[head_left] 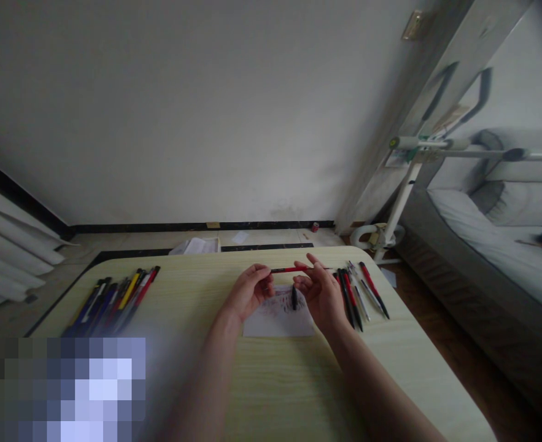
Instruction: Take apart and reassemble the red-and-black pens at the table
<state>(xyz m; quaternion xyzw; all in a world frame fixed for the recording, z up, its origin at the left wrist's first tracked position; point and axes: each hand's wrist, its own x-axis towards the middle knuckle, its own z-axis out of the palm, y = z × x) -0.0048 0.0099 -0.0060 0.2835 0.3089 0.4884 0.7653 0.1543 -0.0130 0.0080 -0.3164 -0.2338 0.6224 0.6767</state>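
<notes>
Both hands are raised over the middle of the table around a slim red and black pen [293,269], which lies nearly level between them. My left hand [251,290] pinches its dark left end. The fingers of my right hand [321,293] close on its right part, where a thin tip sticks out past them. Just below, a short black piece like a pen cap [294,297] stands out by the right fingertips; whether it is held or lies on the paper I cannot tell. Beneath the hands is a white sheet of paper [277,324] covered with dark and reddish scribbles.
Several red, black and clear pens [351,298] lie on the table's right side. Another group of pens and markers [130,291] lies at the left, partly blurred. Beyond the table [188,282] are a wall, exercise equipment [402,205] and a grey sofa [441,264].
</notes>
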